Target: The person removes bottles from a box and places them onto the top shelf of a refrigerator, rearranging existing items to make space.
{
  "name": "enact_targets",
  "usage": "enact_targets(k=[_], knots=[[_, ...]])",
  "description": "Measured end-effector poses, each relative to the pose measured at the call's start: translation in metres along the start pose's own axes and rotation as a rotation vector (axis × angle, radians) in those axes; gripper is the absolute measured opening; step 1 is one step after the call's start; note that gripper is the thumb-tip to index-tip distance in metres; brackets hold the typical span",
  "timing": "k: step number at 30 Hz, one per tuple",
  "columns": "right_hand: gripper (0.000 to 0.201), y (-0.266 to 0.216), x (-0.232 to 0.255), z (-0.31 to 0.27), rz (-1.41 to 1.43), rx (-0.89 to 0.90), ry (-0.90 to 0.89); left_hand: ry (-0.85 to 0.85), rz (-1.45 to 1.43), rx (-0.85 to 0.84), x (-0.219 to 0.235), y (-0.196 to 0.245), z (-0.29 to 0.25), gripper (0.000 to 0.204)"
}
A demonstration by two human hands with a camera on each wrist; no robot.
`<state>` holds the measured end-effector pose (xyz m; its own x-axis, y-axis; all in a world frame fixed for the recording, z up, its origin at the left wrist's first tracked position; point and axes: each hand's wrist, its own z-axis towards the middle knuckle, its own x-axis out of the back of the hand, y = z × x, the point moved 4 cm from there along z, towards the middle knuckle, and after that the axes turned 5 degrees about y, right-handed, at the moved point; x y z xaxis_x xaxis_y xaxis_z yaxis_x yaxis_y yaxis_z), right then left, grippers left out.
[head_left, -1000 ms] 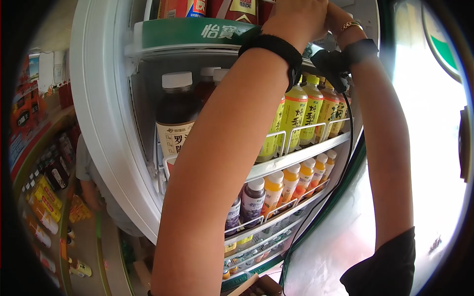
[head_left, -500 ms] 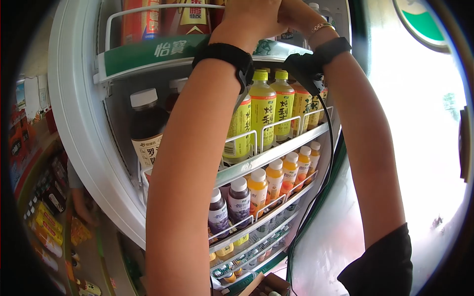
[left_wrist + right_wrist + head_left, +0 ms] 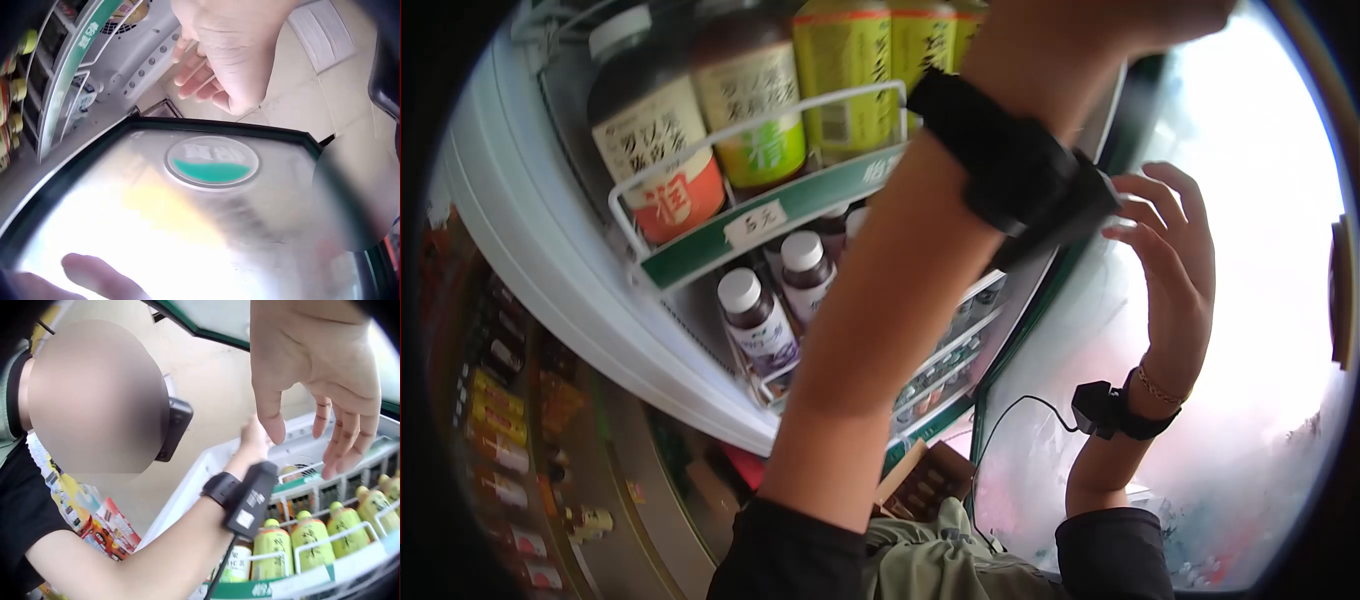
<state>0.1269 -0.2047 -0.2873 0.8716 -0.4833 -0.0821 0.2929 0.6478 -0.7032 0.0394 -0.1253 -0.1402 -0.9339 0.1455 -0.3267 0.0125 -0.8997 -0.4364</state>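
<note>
In the head view my left hand [image 3: 1150, 25] is raised at the top edge, partly cut off. In the left wrist view this hand [image 3: 234, 56] hangs above the door's oval logo [image 3: 212, 162], its fingers loosely bent with nothing in them. My right hand [image 3: 1178, 245] is lower, in front of the glass door [image 3: 1260, 330], its fingers spread and slightly bent. In the right wrist view the right hand [image 3: 319, 387] is empty above yellow-green bottles [image 3: 312, 540]. Dark bottles [image 3: 655, 140] stand on the fridge shelf behind a wire rail.
Below are small white-capped bottles [image 3: 760, 325] on another shelf. An opened cardboard box [image 3: 925, 480] is at the fridge's foot. A thin cable [image 3: 1025, 398] hangs from the right wrist camera. Store shelves [image 3: 600, 450] with goods stand at the left.
The hands, close together at the upper shelf before, are apart now. My right hand has come down in front of the door, and my left has moved right. The head view has shifted to lower shelves.
</note>
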Motion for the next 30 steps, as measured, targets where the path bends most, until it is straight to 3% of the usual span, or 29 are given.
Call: enact_targets(k=[2,3,5,7,9,10,11,12,14,15,17,19,21,23,24,25,28,29,30], knots=[[0.042,0.055,0.022,-0.031,0.077,-0.233,0.094,-0.009,-0.002,0.028,0.012,0.028,-0.049,0.022],[0.04,0.089,0.033,-0.05,0.104,-0.367,0.168,-0.222,-0.155,0.362,0.01,0.034,-0.079,0.027],[0.037,0.135,0.033,-0.094,0.089,-0.562,0.116,-0.569,-0.497,1.064,0.011,0.058,-0.146,0.039],[0.03,0.176,0.039,-0.136,0.048,-0.776,0.07,-0.742,-0.515,1.117,0.021,0.085,-0.198,0.034],[0.028,0.227,0.051,-0.183,0.075,-0.803,0.029,-0.891,-0.801,1.411,0.031,0.107,-0.253,0.035],[0.027,0.23,0.042,-0.2,0.102,-0.868,0.06,-0.862,-0.89,1.564,0.038,0.118,-0.283,0.031],[0.024,0.251,0.048,-0.223,-0.092,-0.928,0.086,-0.826,-0.988,1.722,0.046,0.133,-0.315,0.027],[0.024,0.265,0.05,-0.25,0.238,-1.021,0.209,-0.732,-1.029,1.822,0.055,0.149,-0.351,0.024],[0.03,0.339,0.077,-0.323,0.666,-1.339,0.237,-0.549,-1.075,2.079,0.074,0.188,-0.427,0.019],[0.027,0.355,0.078,-0.352,0.682,-1.378,0.377,-0.468,-1.088,2.242,0.088,0.211,-0.46,0.019],[0.021,0.382,0.082,-0.404,0.627,-1.475,0.463,-0.601,-0.926,2.496,0.126,0.251,-0.518,0.019],[0.018,0.402,0.085,-0.455,0.499,-1.556,0.623,-0.767,-0.741,2.644,0.168,0.302,-0.588,0.023],[0.016,0.425,0.087,-0.505,0.446,-1.678,0.682,-1.134,-0.585,2.782,0.215,0.347,-0.637,0.024],[0.017,0.44,0.091,-0.548,0.374,-1.804,0.749,-1.689,-0.374,2.724,0.258,0.382,-0.669,0.023],[0.018,0.446,0.091,-0.566,0.33,-1.813,0.753,-1.789,-0.413,2.725,0.279,0.403,-0.688,0.024],[0.019,0.454,0.094,-0.584,0.285,-1.82,0.745,-1.879,-0.447,2.72,0.3,0.425,-0.71,0.026],[0.019,0.485,0.093,-0.636,0.206,-1.916,0.683,-1.642,-0.246,2.924,0.361,0.481,-0.762,0.024],[0.019,0.496,0.089,-0.651,0.172,-1.951,0.646,-1.659,-0.256,2.941,0.381,0.502,-0.783,0.024],[0.019,0.509,0.086,-0.666,0.086,-1.976,0.628,-1.829,-0.238,2.792,0.401,0.522,-0.804,0.024]])
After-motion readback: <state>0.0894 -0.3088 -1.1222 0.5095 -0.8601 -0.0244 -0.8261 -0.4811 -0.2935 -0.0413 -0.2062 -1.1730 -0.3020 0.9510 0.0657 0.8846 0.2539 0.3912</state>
